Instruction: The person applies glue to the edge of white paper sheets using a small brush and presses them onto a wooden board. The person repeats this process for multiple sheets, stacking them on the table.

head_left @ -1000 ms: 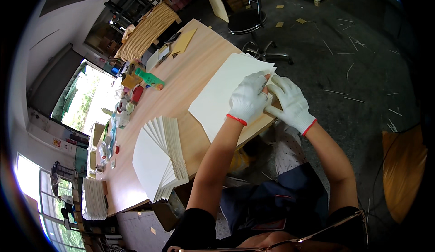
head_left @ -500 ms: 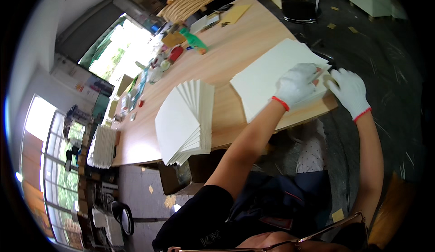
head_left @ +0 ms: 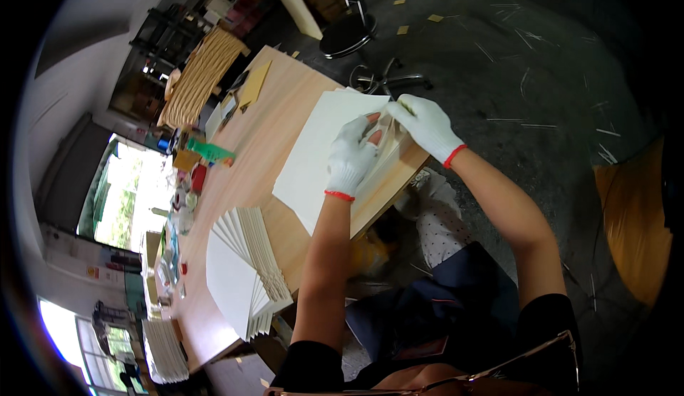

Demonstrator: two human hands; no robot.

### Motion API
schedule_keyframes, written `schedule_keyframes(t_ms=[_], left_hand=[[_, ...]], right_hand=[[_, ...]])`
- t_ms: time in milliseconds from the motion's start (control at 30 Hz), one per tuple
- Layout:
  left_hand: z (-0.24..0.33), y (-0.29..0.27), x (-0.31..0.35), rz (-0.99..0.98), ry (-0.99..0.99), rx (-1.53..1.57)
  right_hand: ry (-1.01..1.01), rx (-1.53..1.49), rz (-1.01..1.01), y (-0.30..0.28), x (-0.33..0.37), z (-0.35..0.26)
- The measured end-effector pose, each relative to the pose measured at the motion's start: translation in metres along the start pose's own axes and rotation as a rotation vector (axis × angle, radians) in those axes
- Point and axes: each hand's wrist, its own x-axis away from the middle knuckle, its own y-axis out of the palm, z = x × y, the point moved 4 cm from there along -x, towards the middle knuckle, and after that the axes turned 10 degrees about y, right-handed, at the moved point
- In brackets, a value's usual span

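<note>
Fingers (head_left: 375, 137) of my left hand (head_left: 349, 159) stand parted, two bare tips poking out of the white glove with a gap between them, low over the right-hand side of a pile of white sheets (head_left: 306, 150). Those of my right hand (head_left: 429, 127) bend inward at that same side, near the far right corner; whether they pinch a sheet or only touch the edge, I cannot tell.

From my left fingertips, most of the pile lies to the left, flat on the wooden table (head_left: 251, 155) by its near edge. Its long axis looks to run slantwise, from lower left to upper right, roughly along that edge. My left hand is the nearer to the pile's middle, resting over it; my right is out at the rim, the two hands just beside each other.

Counting: two gloved hands, two red cuffs, one pile under me. One fanned stack (head_left: 234, 275) of white sheets sits nearer my body, to the left and apart from the pile. One more stack (head_left: 164, 351) of white pieces shows at the far left. One green bottle (head_left: 209, 151), one yellow board (head_left: 255, 86), one black chair (head_left: 347, 36). How many sheets each heap has, I cannot count.
</note>
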Motion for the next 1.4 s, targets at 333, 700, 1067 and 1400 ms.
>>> schedule_keyframes(t_ms=[333,700,1067,1400], left_hand=[[0.003,-0.007,0.000,-0.054,0.144,0.041],[-0.003,-0.005,-0.001,-0.063,0.129,0.055],[-0.005,-0.002,-0.001,-0.064,0.085,0.142],[-0.010,0.003,0.000,-0.082,0.066,0.100]], right_hand=[[0.031,0.046,0.086,0.003,0.002,0.003],[-0.128,0.308,0.055,-0.002,-0.004,-0.010],[0.117,-0.030,0.094,0.003,0.001,0.010],[0.106,-0.058,0.095,0.010,-0.001,0.017]])
